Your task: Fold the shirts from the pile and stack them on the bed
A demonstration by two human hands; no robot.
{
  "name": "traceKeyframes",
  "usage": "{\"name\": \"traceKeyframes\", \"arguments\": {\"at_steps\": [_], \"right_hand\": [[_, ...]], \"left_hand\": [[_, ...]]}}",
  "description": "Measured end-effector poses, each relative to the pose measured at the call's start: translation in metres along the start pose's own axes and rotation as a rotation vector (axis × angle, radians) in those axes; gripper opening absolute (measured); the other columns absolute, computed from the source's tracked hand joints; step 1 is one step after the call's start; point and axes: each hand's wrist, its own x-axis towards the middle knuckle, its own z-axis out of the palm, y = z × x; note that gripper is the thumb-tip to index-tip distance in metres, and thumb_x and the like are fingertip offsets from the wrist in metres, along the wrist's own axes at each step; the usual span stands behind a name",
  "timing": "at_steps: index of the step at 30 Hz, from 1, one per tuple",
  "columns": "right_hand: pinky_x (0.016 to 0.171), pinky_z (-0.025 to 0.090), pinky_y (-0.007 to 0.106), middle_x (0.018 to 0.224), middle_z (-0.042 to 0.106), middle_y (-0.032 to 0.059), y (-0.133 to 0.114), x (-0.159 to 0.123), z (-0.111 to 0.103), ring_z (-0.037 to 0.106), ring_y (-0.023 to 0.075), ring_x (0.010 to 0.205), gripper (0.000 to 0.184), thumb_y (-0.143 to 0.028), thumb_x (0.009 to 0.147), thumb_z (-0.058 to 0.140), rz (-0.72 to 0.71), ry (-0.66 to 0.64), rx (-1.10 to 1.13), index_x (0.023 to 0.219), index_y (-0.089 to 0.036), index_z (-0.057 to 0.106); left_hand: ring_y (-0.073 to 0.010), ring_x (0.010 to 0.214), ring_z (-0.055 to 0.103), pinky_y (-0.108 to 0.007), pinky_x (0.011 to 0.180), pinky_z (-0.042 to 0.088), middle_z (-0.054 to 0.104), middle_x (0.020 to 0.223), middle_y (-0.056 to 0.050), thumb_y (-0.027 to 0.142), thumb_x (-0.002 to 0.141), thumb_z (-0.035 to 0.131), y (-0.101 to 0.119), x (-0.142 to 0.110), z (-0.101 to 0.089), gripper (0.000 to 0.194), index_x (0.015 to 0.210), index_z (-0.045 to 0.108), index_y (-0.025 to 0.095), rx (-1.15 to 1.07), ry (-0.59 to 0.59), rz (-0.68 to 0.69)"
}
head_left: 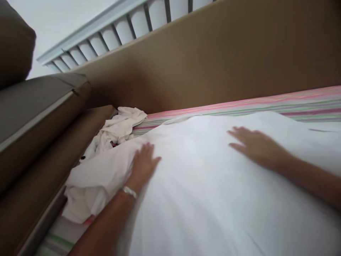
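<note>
A large white cloth (194, 185) lies spread over a striped sheet (314, 106). My left hand (144, 163), with a pale bracelet (129, 192) at the wrist, rests flat on the cloth's left part, fingers stretched out. Farther right, my right hand (253, 144) also lies on the white cloth, its fingers extended and somewhat blurred. Neither hand grips anything. Beyond my left hand, a crumpled white cloth (117, 126) is bunched on the striped sheet.
Along the far side stands a brown padded panel (213, 60), with a white slatted railing (106, 39) behind it. Brown and grey cushions (39, 106) are stacked at the left. A small dark round object (83, 157) shows beside the crumpled cloth.
</note>
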Motion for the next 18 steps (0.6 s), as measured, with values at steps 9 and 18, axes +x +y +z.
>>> {"name": "traceKeyframes", "arguments": {"at_steps": [9, 18], "right_hand": [[0.105, 0.018, 0.048, 0.147, 0.027, 0.0175, 0.024, 0.004, -0.041, 0.022, 0.0298, 0.136, 0.056, -0.044, 0.094, 0.029, 0.319, -0.091, -0.112, 0.138, -0.010, 0.038], [0.108, 0.022, 0.047, 0.146, 0.033, 0.0034, -0.126, -0.184, -0.061, 0.029, 0.0230, 0.134, 0.047, -0.045, 0.092, 0.035, -0.074, -0.022, 0.028, 0.137, -0.031, 0.038]], "left_hand": [[-0.0315, 0.138, 0.017, -0.056, 0.109, 0.018, 0.021, 0.151, -0.014, 0.049, 0.089, 0.028, -0.046, 0.021, -0.021, 0.062, 0.140, 0.029, 0.015, 0.048, -0.138, -0.263], [-0.0298, 0.138, 0.020, -0.053, 0.110, 0.019, 0.030, 0.148, -0.011, 0.049, 0.088, 0.031, 0.117, -0.166, -0.019, 0.058, 0.141, 0.030, 0.024, -0.119, 0.028, 0.061]]}}
